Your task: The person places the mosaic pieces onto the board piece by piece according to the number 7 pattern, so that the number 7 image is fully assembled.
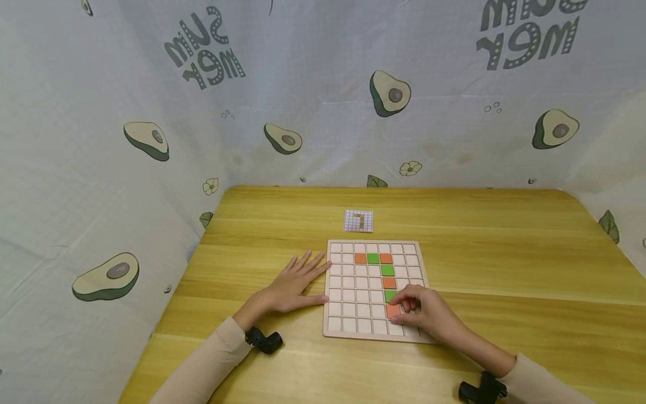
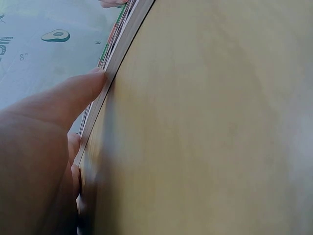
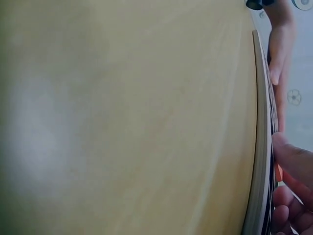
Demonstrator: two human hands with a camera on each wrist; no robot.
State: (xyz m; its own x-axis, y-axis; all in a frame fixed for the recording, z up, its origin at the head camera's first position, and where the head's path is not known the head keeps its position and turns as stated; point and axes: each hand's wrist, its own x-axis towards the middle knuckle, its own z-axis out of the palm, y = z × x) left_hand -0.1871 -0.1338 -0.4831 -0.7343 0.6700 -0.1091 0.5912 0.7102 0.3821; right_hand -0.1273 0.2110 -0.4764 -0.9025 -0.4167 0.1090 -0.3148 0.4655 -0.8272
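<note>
A square wooden grid board (image 1: 350, 336) lies flat on the table. Orange and green tiles alternate in its cells, a short row near the top turning into a column downward. At the column's lower end, my right hand (image 1: 426, 314) pinches an orange tile (image 1: 392, 311) between thumb and fingertip; the right wrist view shows this orange tile (image 3: 278, 172) edge-on between them. A green tile (image 1: 390, 296) sits directly above it. My left hand (image 1: 292, 286) is spread flat on the table, its thumb and index fingertip touching the board's left edge.
Beyond the board lies a small printed card (image 1: 358, 221) with a coloured grid pattern. The wooden table (image 1: 504, 252) is bordered at the back and left by a white curtain (image 1: 323, 67) with avocado prints. Black wrist devices are on both forearms.
</note>
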